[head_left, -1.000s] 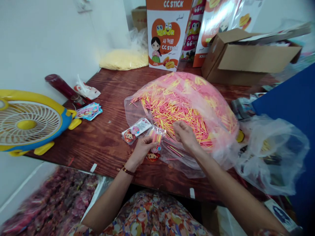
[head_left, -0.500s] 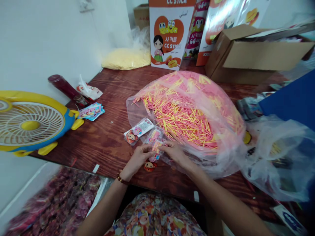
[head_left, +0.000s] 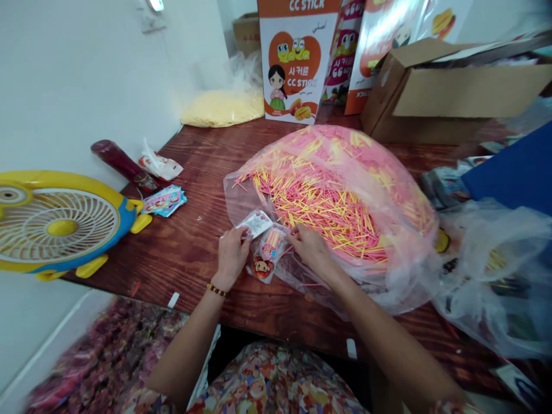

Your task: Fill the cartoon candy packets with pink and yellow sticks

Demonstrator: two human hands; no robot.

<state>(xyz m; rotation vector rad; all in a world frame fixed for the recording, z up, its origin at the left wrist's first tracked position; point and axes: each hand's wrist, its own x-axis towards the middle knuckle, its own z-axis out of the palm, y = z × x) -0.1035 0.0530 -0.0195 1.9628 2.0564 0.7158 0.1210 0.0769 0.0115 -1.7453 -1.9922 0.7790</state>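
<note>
A big clear plastic bag of pink and yellow sticks lies on the wooden table. At its near left edge lies a small cartoon pouch with sticks in it. My right hand pinches the pouch's upper right edge, fingers closed. My left hand, with a bead bracelet at the wrist, rests with curled fingers on the near end of a flat printed packet just left of the pouch.
A yellow and blue fan stands at the left, with a dark red bottle and a pile of packets behind it. CC Stick boxes and a cardboard box line the back. A crumpled clear bag lies at right.
My right hand left the stick pile and came to the pouch. The pouch went down onto the table, and my left hand shifted left onto the flat packet.
</note>
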